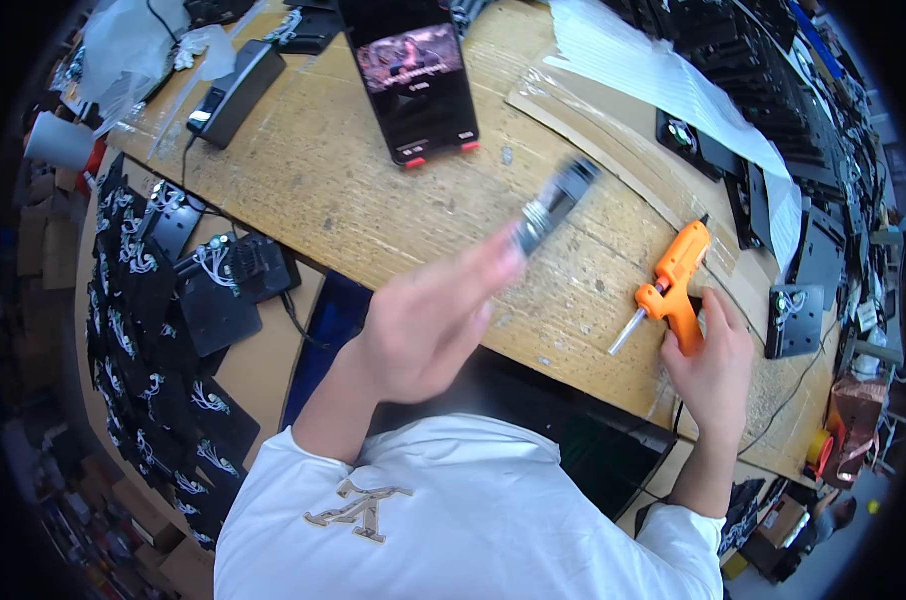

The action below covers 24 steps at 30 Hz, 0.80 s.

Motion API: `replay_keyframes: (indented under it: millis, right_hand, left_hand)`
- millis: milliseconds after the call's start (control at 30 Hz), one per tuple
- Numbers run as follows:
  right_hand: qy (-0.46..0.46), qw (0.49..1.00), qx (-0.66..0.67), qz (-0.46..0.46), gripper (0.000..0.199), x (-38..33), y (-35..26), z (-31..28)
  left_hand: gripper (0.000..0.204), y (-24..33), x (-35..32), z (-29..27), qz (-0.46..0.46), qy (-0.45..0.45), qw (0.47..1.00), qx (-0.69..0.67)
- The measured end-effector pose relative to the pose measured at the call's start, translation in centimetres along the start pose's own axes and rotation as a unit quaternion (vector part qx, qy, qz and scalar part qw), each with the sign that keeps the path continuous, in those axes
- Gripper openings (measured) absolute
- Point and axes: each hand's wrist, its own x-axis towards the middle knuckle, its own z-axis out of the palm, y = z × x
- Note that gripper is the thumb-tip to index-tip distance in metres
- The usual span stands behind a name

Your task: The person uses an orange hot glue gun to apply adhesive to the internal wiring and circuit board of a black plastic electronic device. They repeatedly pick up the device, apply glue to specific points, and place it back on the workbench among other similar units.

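Note:
My left hand (428, 320) reaches over the worktable and pinches a small dark part (571, 190) by its near end. Motion smears the part; pale wires seem to show near my fingertips, and its exact kind cannot be made out. To the right, an orange hot glue gun (683, 255) sits at the table's front area, nozzle pointing away and a clear glue stick (628, 331) poking out of its back. My right hand (715, 360) is closed around its handle, with the thumb on the left side and fingers on the right.
A phone (418, 110) stands propped at the back. Left of it lies a black box-shaped device (238, 95) with a cable. Black panels with white wires (213, 265) cover the left side; another wired panel (795, 320) lies right of the glue gun, near cardboard and white foam sheet (663, 85).

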Motion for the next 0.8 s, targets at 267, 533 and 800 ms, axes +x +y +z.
replay_keyframes:
  millis: [267, 533, 800]
  right_hand:
    - [-0.006, 0.998, -0.055, 0.013, 0.037, 0.3, 1.2, -0.6]
    - [-0.122, 0.639, 0.755, 0.086, 0.05, -0.9, 3.2, 1.4]
    - [-0.182, 0.512, 0.839, 0.044, 0.064, 2.6, 1.3, 5.7]
  left_hand:
    - [0.024, 2.1, -2.9, 1.3, 0.059, -0.167, 0.933, 0.314]
    - [0.027, -0.1, -10.8, 1.3, -0.327, 0.215, 0.906, -0.161]
    - [0.027, 1.8, -6.2, 2.9, -0.474, 0.061, 0.861, -0.175]
